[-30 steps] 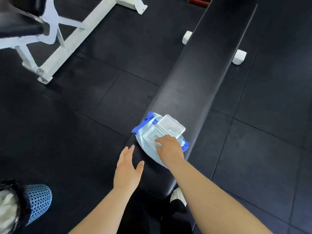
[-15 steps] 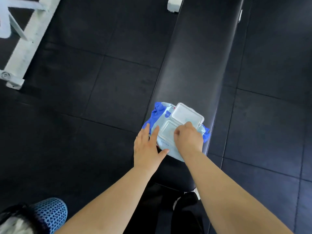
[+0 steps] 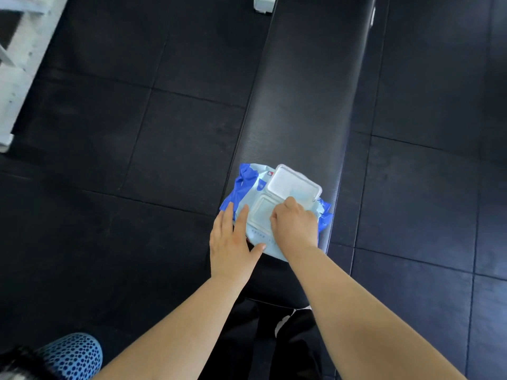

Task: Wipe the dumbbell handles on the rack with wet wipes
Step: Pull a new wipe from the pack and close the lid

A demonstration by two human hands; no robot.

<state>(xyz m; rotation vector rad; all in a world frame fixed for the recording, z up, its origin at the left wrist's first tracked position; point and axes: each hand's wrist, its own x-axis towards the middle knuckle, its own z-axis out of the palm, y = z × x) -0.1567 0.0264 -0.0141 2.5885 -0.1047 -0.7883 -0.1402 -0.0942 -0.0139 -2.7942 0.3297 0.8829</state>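
One soft blue-and-white plastic wet-wipe pack (image 3: 258,237) lies at the near end of the black padded worktop (image 3: 301,105), long axis slanting far-left to near-right, white flip lid (image 3: 293,185) open. Light, squashy and probably slick, it needs pinning. The left grip (image 3: 233,242) presses it flat-fingered; the right grip (image 3: 295,226) curls at the opening, and I cannot tell whether it pinches a wipe.

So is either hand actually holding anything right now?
The left hand only presses flat on the wet wipes pack, at its near-left edge. The right hand curls at its opening by the open lid; whether it pinches a wipe is hidden.
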